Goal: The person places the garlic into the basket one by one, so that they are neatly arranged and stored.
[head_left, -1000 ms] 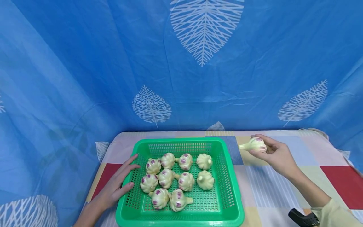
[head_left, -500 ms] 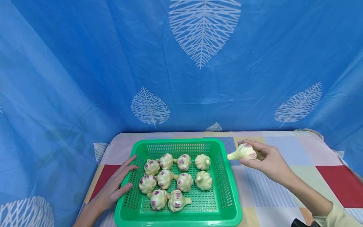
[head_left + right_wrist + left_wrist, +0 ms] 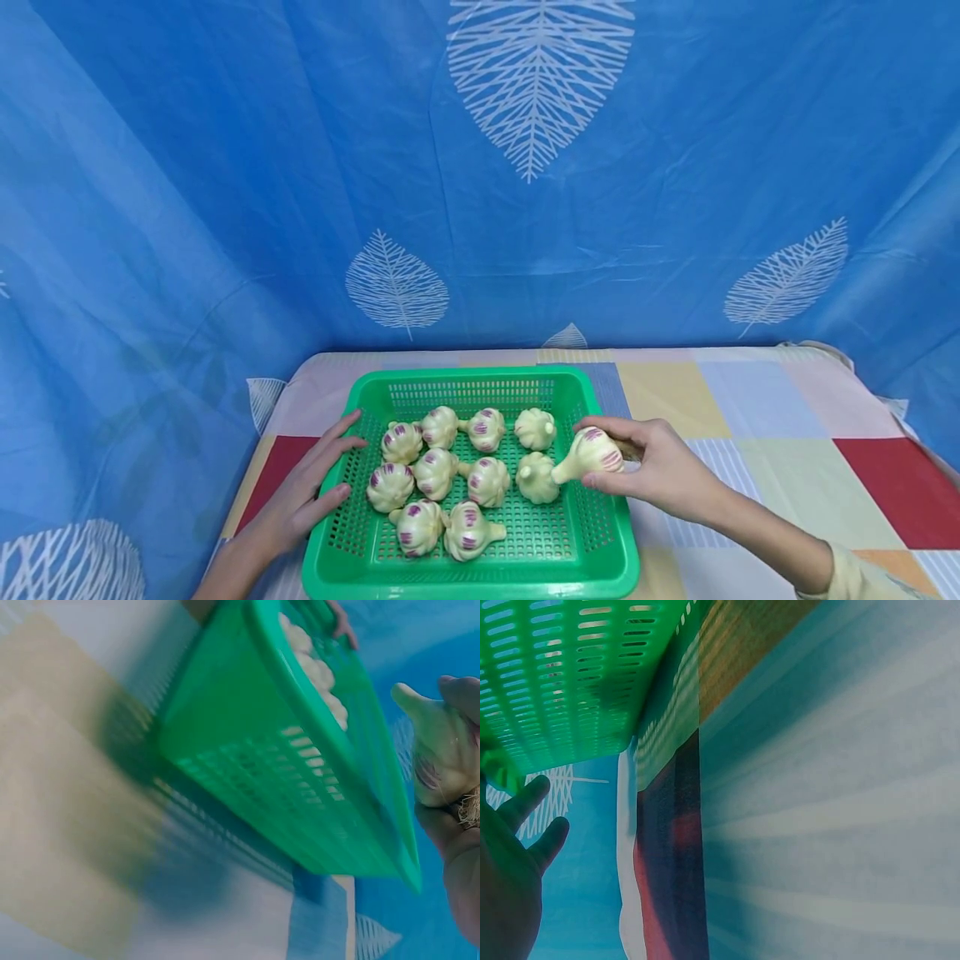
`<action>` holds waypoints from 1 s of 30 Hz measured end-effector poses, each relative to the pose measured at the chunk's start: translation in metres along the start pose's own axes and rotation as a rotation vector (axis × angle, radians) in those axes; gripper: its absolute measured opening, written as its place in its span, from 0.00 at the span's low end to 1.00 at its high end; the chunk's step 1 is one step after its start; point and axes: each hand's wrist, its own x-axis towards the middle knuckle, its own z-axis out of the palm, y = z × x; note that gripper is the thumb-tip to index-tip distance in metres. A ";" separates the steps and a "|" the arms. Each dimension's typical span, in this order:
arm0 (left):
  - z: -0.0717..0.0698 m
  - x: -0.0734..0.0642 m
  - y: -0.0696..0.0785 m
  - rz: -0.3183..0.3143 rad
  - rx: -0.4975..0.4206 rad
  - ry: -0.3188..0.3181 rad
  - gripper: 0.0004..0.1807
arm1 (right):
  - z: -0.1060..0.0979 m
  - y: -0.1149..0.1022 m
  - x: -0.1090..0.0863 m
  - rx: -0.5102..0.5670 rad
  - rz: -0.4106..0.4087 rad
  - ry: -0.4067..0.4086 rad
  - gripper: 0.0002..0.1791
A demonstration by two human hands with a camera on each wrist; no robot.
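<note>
In the head view my right hand (image 3: 660, 467) grips a garlic bulb (image 3: 592, 452) above the right side of a green plastic basket (image 3: 621, 533). The bulb's stem points left, close to another bulb in the basket. In the right wrist view this garlic, with dry roots at its base, sits between thumb and fingers. My left hand (image 3: 296, 492) lies at the basket's left rim, its fingers extended over the edge. Several white garlic bulbs with purple streaks, such as one at the front (image 3: 467, 531), lie inside the basket.
A patchwork-patterned tablecloth (image 3: 757, 417) covers the table under the basket. Blue curtain (image 3: 637, 250) with white leaf prints hangs behind and at the left. Bare basket floor (image 3: 536, 533) shows at the front right, below the rightmost bulbs.
My right hand has carried the garlic bulb leftward and nearer, from over the tablecloth to over the basket. The left hand stays at the rim. The view has shifted slightly.
</note>
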 end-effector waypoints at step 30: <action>0.004 0.000 -0.003 0.032 -0.010 0.012 0.27 | 0.090 0.008 0.007 -0.756 -0.035 -0.305 0.21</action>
